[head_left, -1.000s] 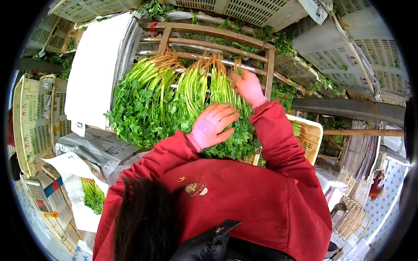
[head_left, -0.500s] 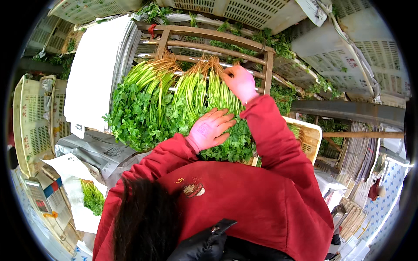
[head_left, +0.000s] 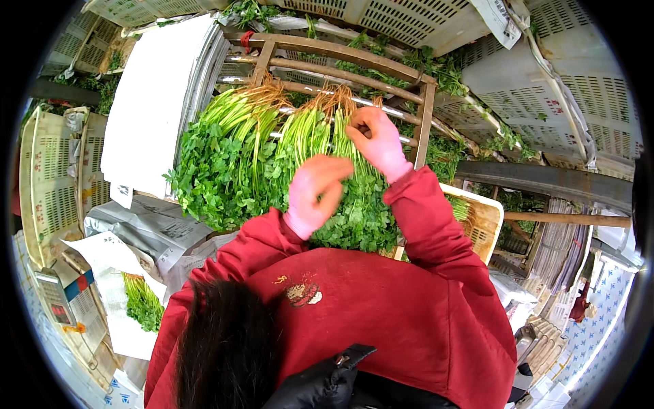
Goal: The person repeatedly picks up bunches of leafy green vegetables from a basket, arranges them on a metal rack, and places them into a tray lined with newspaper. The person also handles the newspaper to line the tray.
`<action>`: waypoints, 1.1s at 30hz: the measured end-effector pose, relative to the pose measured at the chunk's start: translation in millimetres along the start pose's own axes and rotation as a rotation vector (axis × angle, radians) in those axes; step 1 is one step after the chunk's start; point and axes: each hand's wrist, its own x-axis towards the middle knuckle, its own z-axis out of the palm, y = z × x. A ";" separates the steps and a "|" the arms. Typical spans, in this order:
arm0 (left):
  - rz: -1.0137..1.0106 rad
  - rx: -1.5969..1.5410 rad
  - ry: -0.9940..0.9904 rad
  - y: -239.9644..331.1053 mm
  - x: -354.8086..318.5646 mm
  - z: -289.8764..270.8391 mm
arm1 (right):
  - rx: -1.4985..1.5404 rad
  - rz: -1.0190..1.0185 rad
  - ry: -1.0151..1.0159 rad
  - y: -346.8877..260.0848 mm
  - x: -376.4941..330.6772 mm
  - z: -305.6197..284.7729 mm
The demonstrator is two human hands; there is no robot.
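Leafy green stalks (head_left: pixel 228 160) lie across a slatted rack (head_left: pixel 327 46), roots (head_left: pixel 334 97) pointing away from you; your left hand (head_left: pixel 313 191) arches over the leaves (head_left: pixel 368 215), thumb and fingers parted; your right hand (head_left: pixel 378 141) curls near the roots, its grip impossible to tell.

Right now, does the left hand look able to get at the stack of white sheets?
Probably yes. The stack of white sheets lies beside the leafy greens, on their left, its top face uncovered, and nothing seems to block the way from the left hand over the greens.
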 end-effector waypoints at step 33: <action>-0.163 0.167 0.086 3.1 -9.5 -39.0 | -0.462 0.111 0.136 21.9 87.1 -17.7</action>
